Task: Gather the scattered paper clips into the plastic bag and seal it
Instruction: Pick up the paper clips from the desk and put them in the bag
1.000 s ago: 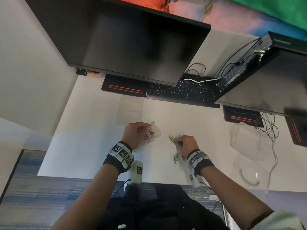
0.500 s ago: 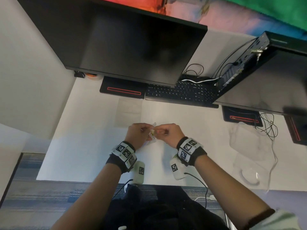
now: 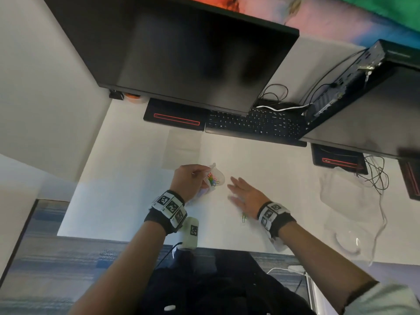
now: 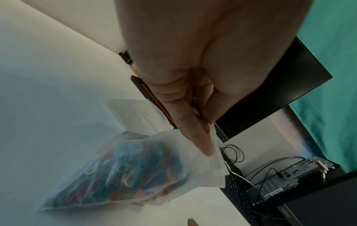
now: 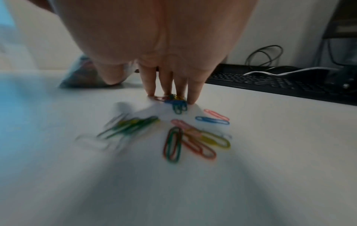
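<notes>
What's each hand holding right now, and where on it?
The left hand pinches the clear plastic bag of coloured paper clips by its top edge. The right hand holds nothing; straight fingers rest on loose clips.

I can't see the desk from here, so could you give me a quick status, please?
Left hand pinches plastic bag at its mouth. Right hand flat, fingers on loose paper clips. Nothing blocking.

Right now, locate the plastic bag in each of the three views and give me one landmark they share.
Head: the plastic bag sits centre, pinched by the left hand.
Left wrist: the bag hangs lower centre-left, below the fingers.
Right wrist: only a corner of the bag shows, left of middle, behind the right hand.
Shared landmark: the black keyboard.
</notes>
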